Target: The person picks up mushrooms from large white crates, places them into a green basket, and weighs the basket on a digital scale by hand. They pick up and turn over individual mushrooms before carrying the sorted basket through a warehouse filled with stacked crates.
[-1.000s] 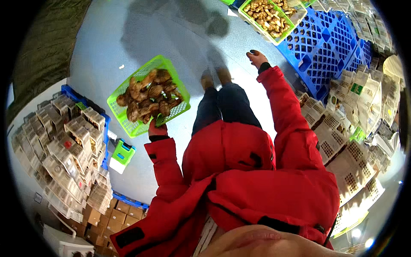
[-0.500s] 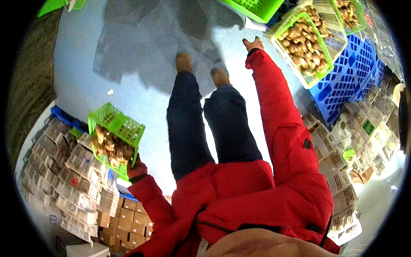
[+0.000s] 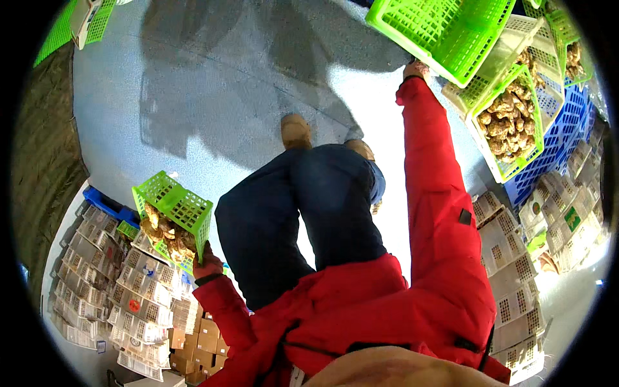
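Around you, a pale blue-grey floor lies sunlit and shadow-streaked, flanked by stacked white crates at left and blue pallets at right.

Red puffy jacket, long sleeves down to both wrists, quilted seams across the body. Dark cuff edge shows at the left hand and at the right hand. Small dark patch on the right sleeve, well below that hand. Dark blue jeans. Tan shoes, one mostly hidden by the knee. Both hands bare, no gloves.
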The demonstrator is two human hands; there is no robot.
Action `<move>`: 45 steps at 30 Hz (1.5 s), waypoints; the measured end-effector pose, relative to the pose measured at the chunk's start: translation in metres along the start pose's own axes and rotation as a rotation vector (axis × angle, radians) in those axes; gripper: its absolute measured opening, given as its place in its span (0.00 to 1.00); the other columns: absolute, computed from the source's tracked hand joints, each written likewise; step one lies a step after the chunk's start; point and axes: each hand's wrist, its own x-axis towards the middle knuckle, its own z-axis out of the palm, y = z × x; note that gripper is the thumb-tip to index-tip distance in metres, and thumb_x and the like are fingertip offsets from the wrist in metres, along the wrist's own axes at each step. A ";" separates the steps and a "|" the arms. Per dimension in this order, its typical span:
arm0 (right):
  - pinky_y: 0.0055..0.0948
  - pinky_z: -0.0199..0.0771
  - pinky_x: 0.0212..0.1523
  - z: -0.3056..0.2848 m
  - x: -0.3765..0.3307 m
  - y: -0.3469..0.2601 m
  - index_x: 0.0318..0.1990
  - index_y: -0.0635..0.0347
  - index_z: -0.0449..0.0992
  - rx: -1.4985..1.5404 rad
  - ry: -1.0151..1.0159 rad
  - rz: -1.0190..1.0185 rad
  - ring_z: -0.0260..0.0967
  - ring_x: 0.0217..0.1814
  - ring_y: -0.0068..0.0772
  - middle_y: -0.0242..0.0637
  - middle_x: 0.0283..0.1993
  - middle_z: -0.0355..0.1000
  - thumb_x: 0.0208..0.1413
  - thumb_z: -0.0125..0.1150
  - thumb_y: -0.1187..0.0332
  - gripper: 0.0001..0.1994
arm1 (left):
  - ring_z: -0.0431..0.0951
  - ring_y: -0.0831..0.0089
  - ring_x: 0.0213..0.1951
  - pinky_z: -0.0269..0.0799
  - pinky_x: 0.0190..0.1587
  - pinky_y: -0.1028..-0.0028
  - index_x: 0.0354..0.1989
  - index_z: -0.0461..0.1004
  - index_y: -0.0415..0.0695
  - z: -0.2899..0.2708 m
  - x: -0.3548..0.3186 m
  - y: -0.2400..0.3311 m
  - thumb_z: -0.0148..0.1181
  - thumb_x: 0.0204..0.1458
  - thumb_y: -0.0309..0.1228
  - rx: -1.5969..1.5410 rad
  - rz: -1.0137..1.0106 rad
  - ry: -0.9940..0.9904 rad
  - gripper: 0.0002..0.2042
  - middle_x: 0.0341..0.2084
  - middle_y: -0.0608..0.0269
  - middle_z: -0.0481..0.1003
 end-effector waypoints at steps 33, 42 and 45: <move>0.35 0.70 0.46 -0.247 -0.269 -0.068 0.51 0.65 0.62 1.604 -0.849 -0.101 0.66 0.45 0.34 0.41 0.45 0.67 0.54 0.44 0.72 0.16 | 0.73 0.62 0.37 0.72 0.39 0.67 0.38 0.67 0.36 0.073 -0.080 -0.065 0.43 0.50 0.30 0.047 0.399 0.524 0.12 0.35 0.54 0.72; 0.20 0.65 0.44 -0.427 -0.402 -0.189 0.48 0.64 0.67 1.116 -1.024 -0.749 0.66 0.42 0.22 0.35 0.42 0.69 0.53 0.47 0.73 0.15 | 0.74 0.62 0.28 0.71 0.28 0.64 0.36 0.70 0.44 0.119 -0.140 -0.064 0.56 0.43 0.33 0.868 0.610 0.352 0.11 0.28 0.60 0.73; 0.20 0.64 0.45 -0.451 -0.420 -0.208 0.48 0.65 0.67 1.134 -1.047 -0.810 0.65 0.42 0.22 0.34 0.41 0.69 0.53 0.46 0.71 0.15 | 0.74 0.66 0.27 0.72 0.26 0.65 0.36 0.69 0.43 0.176 -0.159 -0.057 0.57 0.42 0.33 0.320 0.530 0.431 0.13 0.28 0.61 0.72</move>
